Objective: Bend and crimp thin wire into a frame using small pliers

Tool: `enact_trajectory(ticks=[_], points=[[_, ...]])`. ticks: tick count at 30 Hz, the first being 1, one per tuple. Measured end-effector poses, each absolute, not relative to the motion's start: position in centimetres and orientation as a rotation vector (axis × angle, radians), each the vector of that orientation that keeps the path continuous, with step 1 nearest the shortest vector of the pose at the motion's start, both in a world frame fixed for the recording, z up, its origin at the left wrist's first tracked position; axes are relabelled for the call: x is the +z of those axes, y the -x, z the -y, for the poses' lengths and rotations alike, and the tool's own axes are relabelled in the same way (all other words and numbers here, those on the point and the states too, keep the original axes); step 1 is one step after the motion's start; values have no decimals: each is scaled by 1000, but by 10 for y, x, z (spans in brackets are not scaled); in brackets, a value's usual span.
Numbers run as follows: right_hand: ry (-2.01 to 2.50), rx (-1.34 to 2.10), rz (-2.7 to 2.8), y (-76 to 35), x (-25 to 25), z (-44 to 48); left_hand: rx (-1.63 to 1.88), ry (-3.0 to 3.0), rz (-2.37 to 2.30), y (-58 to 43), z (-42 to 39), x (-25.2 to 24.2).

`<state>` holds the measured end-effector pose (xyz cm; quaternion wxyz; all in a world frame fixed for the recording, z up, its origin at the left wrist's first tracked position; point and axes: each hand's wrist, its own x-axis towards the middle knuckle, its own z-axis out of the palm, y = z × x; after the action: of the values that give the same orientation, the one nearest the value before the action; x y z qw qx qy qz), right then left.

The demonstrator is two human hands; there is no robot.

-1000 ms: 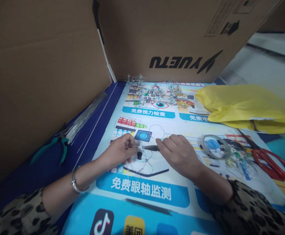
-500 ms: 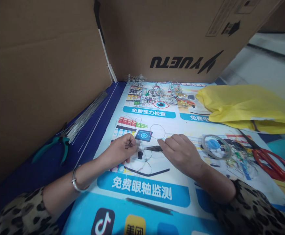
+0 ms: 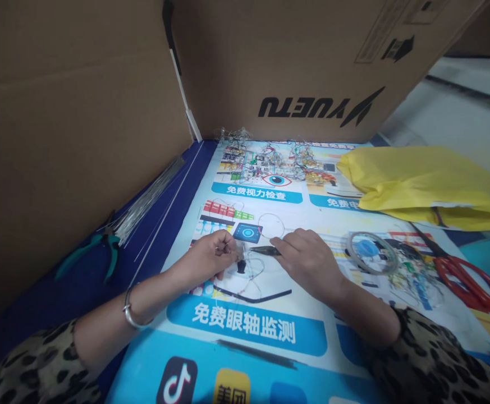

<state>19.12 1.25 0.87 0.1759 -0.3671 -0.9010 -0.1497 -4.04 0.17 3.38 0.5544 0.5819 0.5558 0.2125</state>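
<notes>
My left hand (image 3: 211, 253) is closed in a pinch on a small clear piece with thin wire (image 3: 251, 272) trailing from it in loops over the printed sheet. The piece is too small to make out fully. In my right hand (image 3: 307, 259), the fingers wrap round pliers with dark pointed jaws (image 3: 265, 251); their handles are hidden in the palm. The jaw tips point left, close beside the clear piece, with a small gap apparent. A thin wire ring (image 3: 271, 225) lies just beyond the two hands.
Teal-handled pliers (image 3: 91, 255) and a bundle of straight wires (image 3: 146, 202) lie left. Tangled wire pieces (image 3: 307, 160) lie at the back before a cardboard box (image 3: 270, 67). At right are a tape roll (image 3: 371, 252), red-handled scissors (image 3: 466, 278) and a yellow bag (image 3: 430, 182).
The plier tips have drawn slightly right, away from the clear piece, and the jaws sit a little higher. My left hand has barely moved.
</notes>
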Motion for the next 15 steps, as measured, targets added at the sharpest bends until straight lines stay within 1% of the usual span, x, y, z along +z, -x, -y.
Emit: enact_trajectory(ticks=[11,15], points=[[1094,-319,2455,-191,11,-12,611,-1306,-1334,41,-3,29],[1083,-338,2520,-187,15,-6,614,-1294,-1319,40,-2,29]])
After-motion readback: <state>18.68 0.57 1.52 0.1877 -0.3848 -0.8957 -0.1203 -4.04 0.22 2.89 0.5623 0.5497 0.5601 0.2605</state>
